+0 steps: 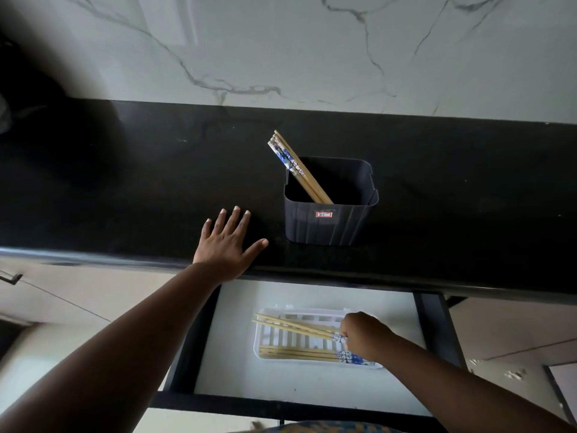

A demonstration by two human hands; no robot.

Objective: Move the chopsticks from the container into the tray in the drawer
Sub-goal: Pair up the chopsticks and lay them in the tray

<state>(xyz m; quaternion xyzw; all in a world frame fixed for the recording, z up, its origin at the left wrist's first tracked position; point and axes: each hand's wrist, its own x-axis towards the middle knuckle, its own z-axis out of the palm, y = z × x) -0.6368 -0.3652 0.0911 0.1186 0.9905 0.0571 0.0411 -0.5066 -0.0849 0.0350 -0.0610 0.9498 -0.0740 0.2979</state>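
The left hand [225, 245] lies flat on the black counter [125, 182], palm down, near the front edge. Its fingers [232, 218] are straight and spread wide, holding nothing. To its right, apart from the thumb, stands a dark container [331, 225] with a small red-and-white label [323, 214] on its near wall. A bundle of chopsticks [296, 167] leans inside it, their decorated blue-and-white ends sticking out over the far-left corner. A marble wall [312, 51] rises behind the counter.

Below the counter edge, an open drawer [237, 354] with dark sides and a pale floor holds a white slotted tray [265, 339]. A second group of chopsticks [299, 354] lies along the near side of the tray, decorated ends to the right. The right hand [363, 335] is over the right end of the tray, fingers curled around the decorated ends of held chopsticks [293, 326]. These slant up and left across the tray; their tips appear to rest near its left rim, though contact cannot be confirmed.
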